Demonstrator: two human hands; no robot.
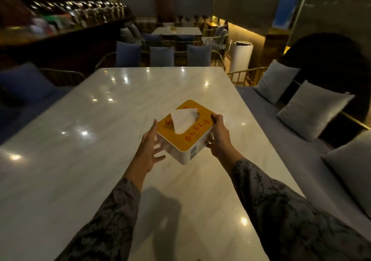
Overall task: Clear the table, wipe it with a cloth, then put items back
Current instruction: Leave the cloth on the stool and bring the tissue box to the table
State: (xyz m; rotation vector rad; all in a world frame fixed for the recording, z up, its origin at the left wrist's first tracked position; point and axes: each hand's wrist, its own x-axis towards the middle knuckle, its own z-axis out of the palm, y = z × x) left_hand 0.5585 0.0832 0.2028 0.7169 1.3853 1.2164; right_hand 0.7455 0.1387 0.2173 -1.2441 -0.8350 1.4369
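Tissue box [186, 134] sat at centre frame, white-sided with an orange-yellow lid; red handwritten characters ran along the lid's near right edge, too blurred to read. Small dark printed codes showed on the near white corner, also illegible. A white tissue [183, 120] stood up out of the lid's opening.

Right hand [217, 134] gripped the box's right side, fingers curled over the top edge of the lid, thumb low against the white wall. Left hand [149, 148] was at the box's left side, fingers straight and spread fairly wide, fingertips at or just beside the left wall; actual contact could not be told. Whether the box rested on the table or was held just above it could not be told either.

Table [90, 140] was pale glossy marble, filling the middle of the frame, dotted with light reflections. Both patterned dark sleeves [281, 210] entered from the bottom edge.

Grey cushions [311, 108] lay along a bench at right of frame. Blue cushions [160, 56] lined chairs beyond the table's far edge. A white cylindrical bin [241, 58] stood upper right. A blurred row of shiny metal vessels [80, 11] ran along a counter at upper left.
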